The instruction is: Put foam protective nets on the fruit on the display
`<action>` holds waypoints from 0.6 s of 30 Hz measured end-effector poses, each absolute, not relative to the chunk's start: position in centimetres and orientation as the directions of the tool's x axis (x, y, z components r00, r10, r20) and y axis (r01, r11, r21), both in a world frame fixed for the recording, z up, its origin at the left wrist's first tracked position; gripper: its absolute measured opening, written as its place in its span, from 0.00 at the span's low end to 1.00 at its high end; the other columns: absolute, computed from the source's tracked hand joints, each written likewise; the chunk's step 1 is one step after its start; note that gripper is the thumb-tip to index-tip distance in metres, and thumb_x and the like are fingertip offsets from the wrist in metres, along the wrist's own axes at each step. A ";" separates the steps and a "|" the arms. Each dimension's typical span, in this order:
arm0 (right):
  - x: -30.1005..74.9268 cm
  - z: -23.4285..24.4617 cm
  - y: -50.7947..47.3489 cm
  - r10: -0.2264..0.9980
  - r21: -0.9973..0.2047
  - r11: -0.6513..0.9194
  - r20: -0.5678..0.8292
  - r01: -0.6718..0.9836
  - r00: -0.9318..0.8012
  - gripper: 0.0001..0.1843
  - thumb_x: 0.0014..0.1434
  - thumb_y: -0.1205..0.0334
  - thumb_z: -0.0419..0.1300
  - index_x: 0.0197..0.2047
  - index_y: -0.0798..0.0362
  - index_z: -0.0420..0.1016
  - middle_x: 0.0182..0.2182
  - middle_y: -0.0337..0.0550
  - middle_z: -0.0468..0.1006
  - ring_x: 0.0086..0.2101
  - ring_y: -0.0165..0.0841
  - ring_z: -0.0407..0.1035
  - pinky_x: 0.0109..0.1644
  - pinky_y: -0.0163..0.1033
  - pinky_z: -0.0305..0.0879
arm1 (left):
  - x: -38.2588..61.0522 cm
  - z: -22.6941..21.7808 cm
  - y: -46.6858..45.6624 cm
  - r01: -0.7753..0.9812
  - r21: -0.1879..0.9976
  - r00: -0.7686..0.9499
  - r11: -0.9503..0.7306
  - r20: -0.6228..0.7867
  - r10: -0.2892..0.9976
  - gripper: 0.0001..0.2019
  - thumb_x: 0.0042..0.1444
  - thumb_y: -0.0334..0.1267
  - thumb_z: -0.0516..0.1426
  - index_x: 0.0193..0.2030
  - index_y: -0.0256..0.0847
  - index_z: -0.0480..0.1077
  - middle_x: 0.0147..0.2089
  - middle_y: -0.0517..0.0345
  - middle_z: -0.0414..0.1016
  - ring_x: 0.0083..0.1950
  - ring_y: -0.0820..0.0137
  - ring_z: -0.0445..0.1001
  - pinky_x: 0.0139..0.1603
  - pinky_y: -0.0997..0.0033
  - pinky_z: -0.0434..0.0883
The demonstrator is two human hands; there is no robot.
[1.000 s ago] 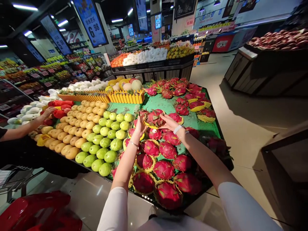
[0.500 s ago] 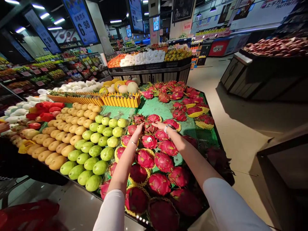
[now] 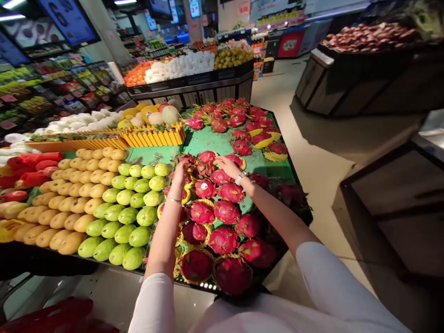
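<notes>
Several pink-red dragon fruits (image 3: 226, 211) with green-tipped scales lie in rows on a green-lined display, some in yellow foam nets. At the left edge of the far rows, my left hand (image 3: 180, 173) rests against a dragon fruit, seen edge-on with its fingers pointing away; it looks open. My right hand (image 3: 227, 166) is open, fingers stretched over the fruits at the right of the same rows. Between the hands lie a dragon fruit (image 3: 207, 157) and a stickered dragon fruit (image 3: 205, 188). A watch (image 3: 240, 177) is on my right wrist.
Green fruits (image 3: 140, 235) and tan-yellow fruits (image 3: 71, 242) stand in rows at left. A small yellow fence (image 3: 154, 136) borders melons behind. More dragon fruits (image 3: 219, 124) are heaped at the far end. A dark-sided stand (image 3: 391, 199) is at right.
My hands have moved apart, the left toward the left side of the dragon fruits, the right staying over the right side. The view has tilted down and shifted right.
</notes>
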State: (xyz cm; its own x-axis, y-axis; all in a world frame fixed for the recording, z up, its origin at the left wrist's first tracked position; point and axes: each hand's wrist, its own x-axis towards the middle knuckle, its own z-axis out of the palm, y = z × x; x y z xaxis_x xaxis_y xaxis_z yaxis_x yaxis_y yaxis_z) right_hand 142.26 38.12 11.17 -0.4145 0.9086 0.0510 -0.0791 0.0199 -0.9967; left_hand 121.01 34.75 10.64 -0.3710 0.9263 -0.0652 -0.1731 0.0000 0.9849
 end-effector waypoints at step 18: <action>169.2 -10.7 -18.6 0.099 -0.742 -0.665 0.021 0.081 0.995 0.12 0.65 0.57 0.57 0.49 0.52 0.72 0.54 0.49 0.69 0.54 0.40 0.64 0.61 0.53 0.60 | 128.9 3.9 11.5 0.442 0.840 0.545 -0.315 0.028 0.838 0.22 0.60 0.55 0.51 0.52 0.41 0.69 0.49 0.49 0.77 0.56 0.58 0.72 0.64 0.47 0.64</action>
